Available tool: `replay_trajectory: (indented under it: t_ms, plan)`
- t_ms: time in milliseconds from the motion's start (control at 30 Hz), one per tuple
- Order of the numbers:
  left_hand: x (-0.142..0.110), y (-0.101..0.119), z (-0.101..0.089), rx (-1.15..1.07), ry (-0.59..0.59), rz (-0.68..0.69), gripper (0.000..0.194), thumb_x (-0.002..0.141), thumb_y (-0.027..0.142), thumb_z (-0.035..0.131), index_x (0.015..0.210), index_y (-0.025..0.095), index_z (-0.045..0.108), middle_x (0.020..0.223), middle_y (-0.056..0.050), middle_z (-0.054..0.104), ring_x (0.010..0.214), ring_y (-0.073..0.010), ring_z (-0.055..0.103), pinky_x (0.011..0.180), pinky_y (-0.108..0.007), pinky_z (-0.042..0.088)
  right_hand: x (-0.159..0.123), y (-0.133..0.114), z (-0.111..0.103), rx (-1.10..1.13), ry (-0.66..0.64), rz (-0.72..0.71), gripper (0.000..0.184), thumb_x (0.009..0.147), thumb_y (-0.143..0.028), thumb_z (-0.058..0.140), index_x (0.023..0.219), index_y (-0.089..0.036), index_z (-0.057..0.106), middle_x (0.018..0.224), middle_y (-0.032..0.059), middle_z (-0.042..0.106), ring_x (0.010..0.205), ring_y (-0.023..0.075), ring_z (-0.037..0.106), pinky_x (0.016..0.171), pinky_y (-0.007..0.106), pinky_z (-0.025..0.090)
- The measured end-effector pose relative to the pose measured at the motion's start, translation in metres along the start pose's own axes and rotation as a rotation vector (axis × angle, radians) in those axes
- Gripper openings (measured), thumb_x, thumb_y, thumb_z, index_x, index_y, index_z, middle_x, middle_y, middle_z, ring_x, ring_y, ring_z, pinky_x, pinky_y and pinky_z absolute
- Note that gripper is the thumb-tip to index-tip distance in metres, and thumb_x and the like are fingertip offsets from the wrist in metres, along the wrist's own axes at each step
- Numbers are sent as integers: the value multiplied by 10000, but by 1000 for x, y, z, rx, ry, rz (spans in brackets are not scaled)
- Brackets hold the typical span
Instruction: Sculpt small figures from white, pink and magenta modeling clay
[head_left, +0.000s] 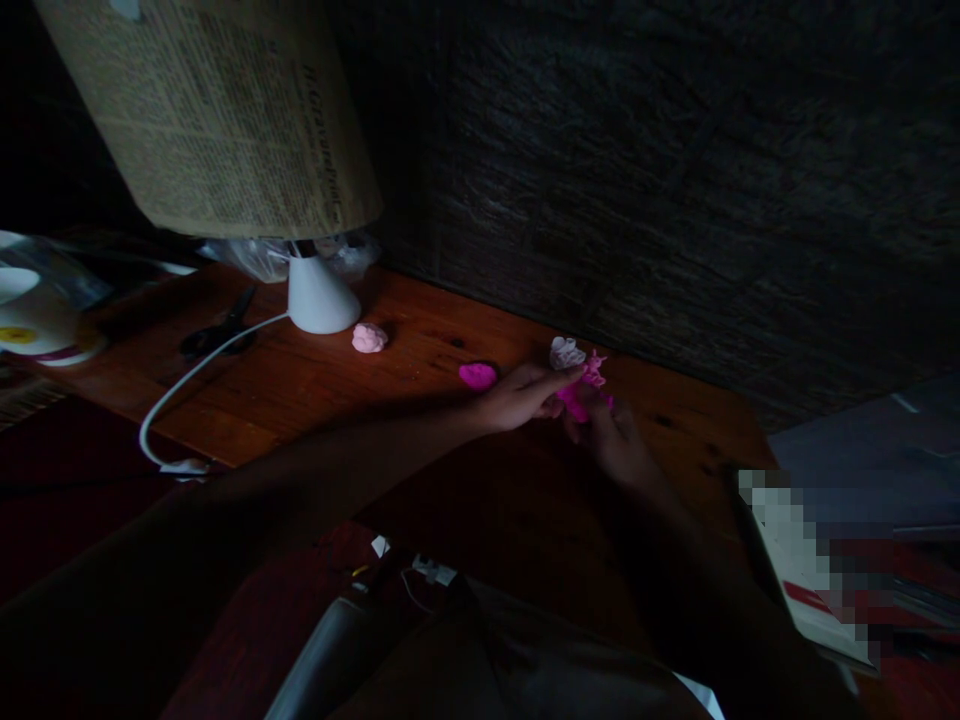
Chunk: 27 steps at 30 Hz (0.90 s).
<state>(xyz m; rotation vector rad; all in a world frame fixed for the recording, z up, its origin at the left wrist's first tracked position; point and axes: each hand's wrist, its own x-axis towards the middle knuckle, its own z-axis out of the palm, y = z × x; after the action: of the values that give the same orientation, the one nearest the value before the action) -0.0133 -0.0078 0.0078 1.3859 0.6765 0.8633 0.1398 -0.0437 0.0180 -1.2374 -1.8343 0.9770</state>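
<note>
Above the wooden table, my left hand and my right hand meet around a piece of magenta modelling clay. Fingers of both hands are closed on it and partly hide its shape. Just beyond the fingertips are a whitish ruffled clay piece and a pink frilly clay piece; whether they join the magenta piece I cannot tell. To the left of my left hand lies a flat magenta clay lump. A pale pink clay ball rests farther left.
A lamp with a newsprint shade and white base stands left, its white cord crossing black scissors. A paper cup sits far left. The dark wall rises behind the wooden table.
</note>
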Motion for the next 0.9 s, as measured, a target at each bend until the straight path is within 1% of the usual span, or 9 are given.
replay_trajectory:
  t_ms: [100, 233, 300, 367, 467, 533, 700, 800, 900]
  plan:
    - [2, -4, -2, 35, 27, 43, 512, 993, 433, 417, 580, 149, 517, 491, 49, 402, 465, -60, 333, 496, -242, 261, -1, 3, -1, -19, -16, 3, 739, 879, -829, 259, 533, -230, 519, 497, -5, 459, 478, 133, 406, 518, 307, 347]
    - [4, -12, -5, 97, 34, 133, 481, 976, 422, 444, 570, 164, 468, 518, 47, 416, 492, -65, 359, 511, -240, 278, 0, 9, -3, 144, 82, 118, 789, 826, -892, 171, 649, -238, 574, 538, 11, 510, 505, 153, 445, 502, 305, 351]
    - [4, -15, -7, 130, 23, 177, 460, 955, 418, 475, 569, 167, 462, 522, 46, 420, 494, -65, 360, 507, -241, 269, 2, 13, -3, 259, 94, 186, 778, 828, -890, 193, 689, -238, 594, 548, 12, 520, 509, 157, 455, 495, 300, 348]
    - [4, -17, -8, 146, 0, 188, 446, 937, 421, 499, 573, 164, 472, 526, 44, 426, 497, -66, 363, 502, -240, 262, 3, 16, -3, 316, 80, 214, 703, 843, -855, 311, 658, -234, 584, 534, 0, 502, 491, 147, 432, 485, 294, 324]
    - [4, -17, -5, 78, 7, 169, 442, 926, 451, 509, 590, 164, 480, 529, 48, 413, 496, -65, 360, 495, -235, 253, 3, 15, -1, 318, 75, 193, 583, 827, -748, 541, 567, -226, 527, 506, -24, 454, 459, 122, 361, 470, 288, 287]
    - [4, -15, -2, -12, 19, 146, 450, 928, 481, 495, 607, 166, 483, 524, 54, 399, 483, -63, 353, 486, -231, 249, 3, 12, -1, 300, 79, 170, 554, 806, -706, 604, 549, -222, 521, 505, -29, 449, 457, 114, 342, 469, 283, 285]
    - [4, -10, -1, -48, -12, 140, 539, 949, 573, 420, 595, 169, 467, 510, 56, 411, 459, -57, 365, 481, -226, 261, 4, 5, -3, 156, 187, 84, 528, 793, -697, 603, 554, -229, 560, 519, -13, 504, 510, 143, 434, 516, 291, 366]
    - [3, -11, -3, -11, -11, 106, 520, 944, 570, 447, 620, 166, 482, 523, 57, 435, 474, -58, 384, 488, -217, 280, 5, 3, -3, 84, 221, 0, 506, 825, -664, 593, 551, -239, 580, 550, 2, 549, 563, 167, 497, 574, 309, 414]
    - [4, -13, -3, -10, -18, 70, 492, 951, 541, 458, 643, 160, 505, 528, 55, 448, 479, -59, 398, 486, -211, 294, 5, 1, -3, 86, 220, -12, 506, 846, -657, 581, 570, -233, 597, 559, 4, 559, 560, 168, 502, 592, 315, 428]
